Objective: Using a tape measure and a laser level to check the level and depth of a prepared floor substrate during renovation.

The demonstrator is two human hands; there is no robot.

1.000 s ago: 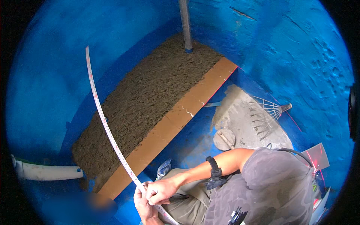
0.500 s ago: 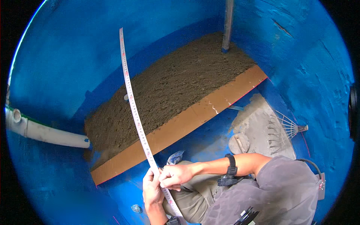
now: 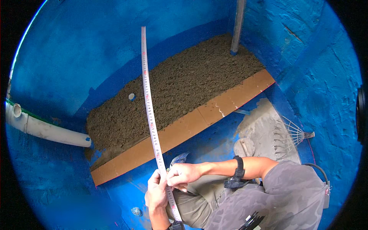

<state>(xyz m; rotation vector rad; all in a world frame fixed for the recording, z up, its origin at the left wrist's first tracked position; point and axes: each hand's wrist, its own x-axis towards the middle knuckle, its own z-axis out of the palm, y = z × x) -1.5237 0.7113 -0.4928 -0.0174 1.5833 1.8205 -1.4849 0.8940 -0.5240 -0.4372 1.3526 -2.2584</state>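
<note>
A long white tape measure blade (image 3: 150, 115) stretches up from my hands, its far end standing out in front of the blue wall. My left hand (image 3: 156, 193) is closed on the blade's lower part from the left. Against its other edge my right hand (image 3: 184, 175) pinches the same blade, knuckles up, touching the left hand. Below my hands the blade runs on beside my knee; its case is not visible. The blade crosses over a brown board (image 3: 184, 130) and a bed of dark damp sand (image 3: 180, 76) behind it.
A white plastic pipe (image 3: 57, 136) comes in from the left, and an upright pipe (image 3: 238, 27) stands in the sand. A small white pipe stub (image 3: 132, 96) pokes from it. To the right lie a fan rake (image 3: 295, 132), a grey cement patch (image 3: 264, 122) and a round lid (image 3: 244, 147).
The far end of the tape blade has swung to the right, uncovering the small pipe stub. Both hands keep hold of it, shifted only slightly.
</note>
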